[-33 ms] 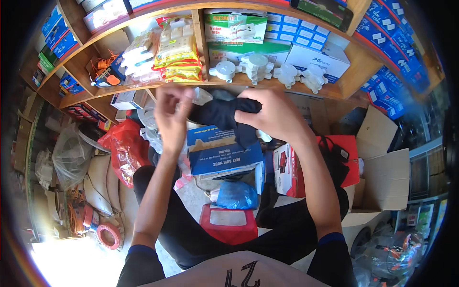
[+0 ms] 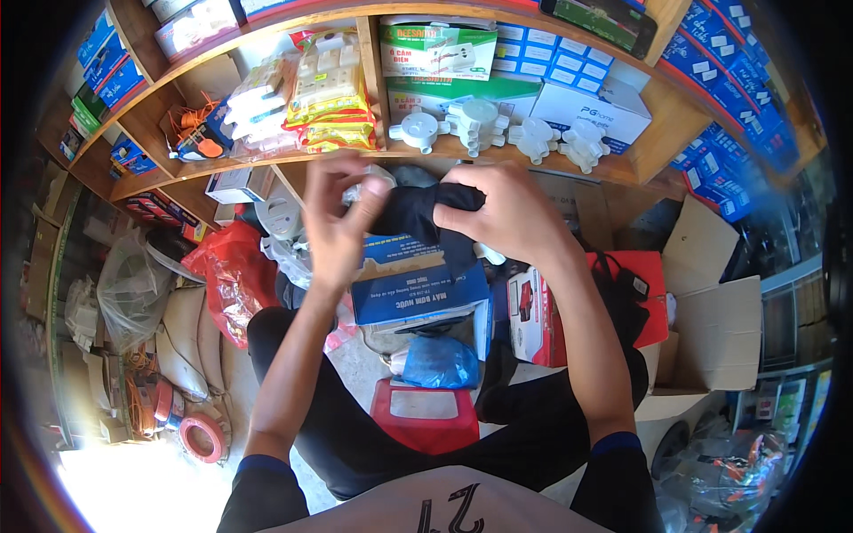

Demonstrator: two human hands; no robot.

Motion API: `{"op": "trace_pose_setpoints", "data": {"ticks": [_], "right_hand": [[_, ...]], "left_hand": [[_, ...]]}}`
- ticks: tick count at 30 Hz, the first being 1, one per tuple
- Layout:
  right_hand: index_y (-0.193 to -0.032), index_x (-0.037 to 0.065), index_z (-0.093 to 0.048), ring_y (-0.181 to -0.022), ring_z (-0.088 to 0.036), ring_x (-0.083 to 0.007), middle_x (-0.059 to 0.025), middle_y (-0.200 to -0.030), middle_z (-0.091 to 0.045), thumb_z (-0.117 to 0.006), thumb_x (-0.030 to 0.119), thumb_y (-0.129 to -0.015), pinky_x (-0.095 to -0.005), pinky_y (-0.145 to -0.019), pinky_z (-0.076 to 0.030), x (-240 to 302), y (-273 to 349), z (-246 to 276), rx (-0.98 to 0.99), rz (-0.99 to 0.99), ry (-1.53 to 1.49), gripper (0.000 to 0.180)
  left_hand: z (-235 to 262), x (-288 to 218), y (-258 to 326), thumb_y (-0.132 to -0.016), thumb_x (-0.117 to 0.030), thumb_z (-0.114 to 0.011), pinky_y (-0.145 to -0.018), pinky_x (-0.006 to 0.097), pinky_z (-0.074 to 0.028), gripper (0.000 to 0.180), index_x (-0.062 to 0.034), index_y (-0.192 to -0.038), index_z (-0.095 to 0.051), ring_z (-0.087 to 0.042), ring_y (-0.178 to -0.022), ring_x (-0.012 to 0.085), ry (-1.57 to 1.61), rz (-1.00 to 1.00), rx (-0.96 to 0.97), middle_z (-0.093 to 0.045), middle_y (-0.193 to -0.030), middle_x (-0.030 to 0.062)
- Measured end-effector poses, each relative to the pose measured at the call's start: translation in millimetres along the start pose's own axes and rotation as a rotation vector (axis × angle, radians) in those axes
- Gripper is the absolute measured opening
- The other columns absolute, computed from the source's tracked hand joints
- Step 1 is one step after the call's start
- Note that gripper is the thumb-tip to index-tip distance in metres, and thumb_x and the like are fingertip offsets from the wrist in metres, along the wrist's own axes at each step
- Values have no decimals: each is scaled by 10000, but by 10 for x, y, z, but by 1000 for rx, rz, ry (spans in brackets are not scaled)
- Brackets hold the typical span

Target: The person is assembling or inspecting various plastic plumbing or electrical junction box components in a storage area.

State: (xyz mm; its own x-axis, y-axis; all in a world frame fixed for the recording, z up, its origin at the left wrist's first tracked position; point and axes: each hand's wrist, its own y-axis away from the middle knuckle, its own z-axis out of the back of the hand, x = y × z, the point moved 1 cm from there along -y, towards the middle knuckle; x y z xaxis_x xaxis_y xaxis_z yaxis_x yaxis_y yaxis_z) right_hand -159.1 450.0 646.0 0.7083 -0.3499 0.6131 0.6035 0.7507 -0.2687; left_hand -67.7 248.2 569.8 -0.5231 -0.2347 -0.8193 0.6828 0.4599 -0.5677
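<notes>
A piece of black cloth [image 2: 413, 210] is bunched above a blue printed box. My right hand [image 2: 502, 209] pinches its right part between thumb and fingers, and a fold hangs below the grip. At the cloth's left end, my left hand [image 2: 342, 213] is raised with its fingers curved and the thumb apart. No grip on the cloth shows there, though the fingertips are slightly blurred. Beneath both hands lies the blue box [image 2: 418, 289], partly covered by the cloth.
Wooden shelving [image 2: 391, 160] curves ahead, holding white round junction boxes [image 2: 420, 131] and packaged sockets [image 2: 329, 84]. A red bag [image 2: 233, 275] lies left. To the right are a red box [image 2: 538, 320] and an open carton [image 2: 715, 333]. A blue plastic bag [image 2: 437, 362] sits between my legs.
My left hand has moved right, closer to the cloth, and its thumb and fingers have spread apart. The cloth's left part has shifted slightly; my right hand keeps its grip almost in place.
</notes>
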Motion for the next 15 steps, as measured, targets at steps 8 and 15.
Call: {"op": "trace_pose_setpoints", "data": {"ticks": [8, 15], "right_hand": [[-1087, -12, -687, -774, -684, -234, -144, -862, -725, -715, 252, -875, -342, -757, -533, -13, 15, -128, -103, -59, -400, 340], [-1379, 40, -587, -1223, -590, -243, -130, -1304, -610, -657, 196, -1014, -375, -1050, -456, -39, 5, -297, -231, 255, -234, 403]], "left_hand": [[-449, -99, 437, -944, -154, -771, -879, 281, -545, 396, -7, -1265, -591, -660, -970, 99, 371, 627, 379, -696, -1065, 28], [-219, -47, 168, -1047, -420, -602, -1051, 377, -484, 519, -44, -1400, -548, -624, -1190, 174, 756, 649, 131, -655, -1298, 79]]}}
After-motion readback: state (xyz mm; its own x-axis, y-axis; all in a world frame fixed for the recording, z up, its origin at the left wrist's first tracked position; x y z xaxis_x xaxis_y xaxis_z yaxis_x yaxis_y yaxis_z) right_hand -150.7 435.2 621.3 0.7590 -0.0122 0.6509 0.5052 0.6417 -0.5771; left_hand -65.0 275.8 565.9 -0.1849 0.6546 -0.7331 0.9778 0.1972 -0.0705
